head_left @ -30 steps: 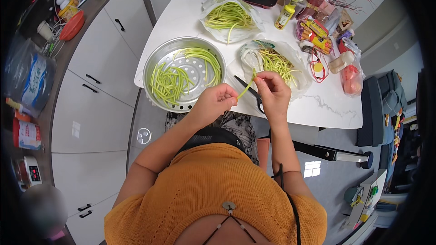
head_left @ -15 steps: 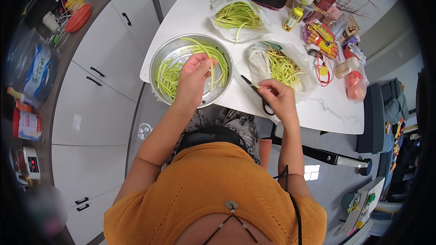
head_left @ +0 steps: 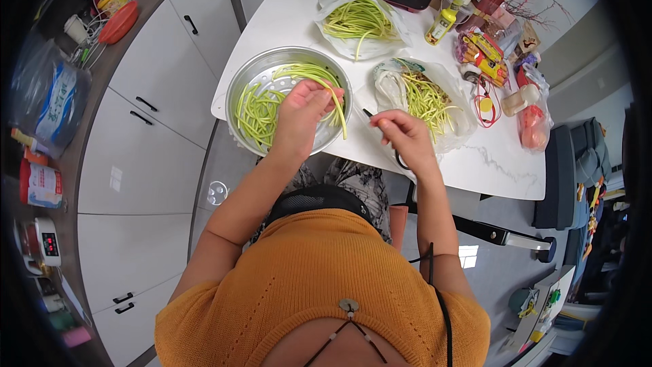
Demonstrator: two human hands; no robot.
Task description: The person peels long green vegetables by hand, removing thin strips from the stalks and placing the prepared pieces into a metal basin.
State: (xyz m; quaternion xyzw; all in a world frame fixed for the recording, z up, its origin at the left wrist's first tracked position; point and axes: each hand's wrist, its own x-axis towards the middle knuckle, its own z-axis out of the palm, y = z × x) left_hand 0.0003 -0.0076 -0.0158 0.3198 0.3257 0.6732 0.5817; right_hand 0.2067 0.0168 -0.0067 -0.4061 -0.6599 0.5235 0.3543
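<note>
My left hand (head_left: 302,115) is closed in a pinch on a long green garlic scape (head_left: 341,119), whose end hangs over the right rim of a round metal colander (head_left: 236,88). Cut green pieces (head_left: 257,119) lie in the colander's left part, with longer scapes (head_left: 299,71) along its far side. My right hand (head_left: 409,141) grips black-handled scissors (head_left: 400,159); their dark tip points up and left, and the fingers cover most of them. Just beyond that hand, an opened white plastic bag (head_left: 390,92) holds short green and brownish trimmings (head_left: 424,105).
A second plastic bag (head_left: 401,44) with uncut scapes lies farther back on the white table (head_left: 502,170). A yellow bottle (head_left: 441,26), snack packages (head_left: 483,54), a red cord (head_left: 483,105) and a bag of red fruit (head_left: 534,129) crowd the right side. White cabinets (head_left: 156,61) stand at left.
My left hand has moved slightly right, and the scape's end has swung out past the colander rim. My right hand has shifted a little left with the scissors.
</note>
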